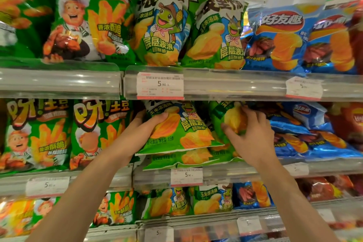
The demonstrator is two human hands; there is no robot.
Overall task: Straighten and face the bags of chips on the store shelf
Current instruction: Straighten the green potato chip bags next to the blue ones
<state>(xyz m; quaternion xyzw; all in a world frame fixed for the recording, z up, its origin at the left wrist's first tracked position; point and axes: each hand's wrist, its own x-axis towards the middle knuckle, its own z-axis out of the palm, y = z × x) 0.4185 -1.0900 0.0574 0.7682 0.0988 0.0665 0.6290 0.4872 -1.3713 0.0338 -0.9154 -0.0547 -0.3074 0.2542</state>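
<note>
Head view, looking up a little at a snack aisle: both bare arms reach to the middle shelf. The left hand grips the upper left edge of a green bag of wavy chips, thumb curled over its front, fingers hidden behind it. That bag tilts forward and lies on top of a second green bag of the same kind, whose lower edge hangs just over the shelf lip. The right hand clutches another green bag just beside the first, its fingers curled over the top and the thumb pressed on the front; this bag leans askew.

To the right, blue bags of ridged chips lie slumped in a loose heap, touching the green ones. To the left, two green bags with a cartoon chef stand upright and face out. Above, the top shelf carries the same chef bags, two turtle-mascot bags and blue bags, all upright. Clear plastic rails front each shelf, with white price tags clipped on. A lower shelf holds smaller bags of the same brands. A pale ceiling shows at upper right.
</note>
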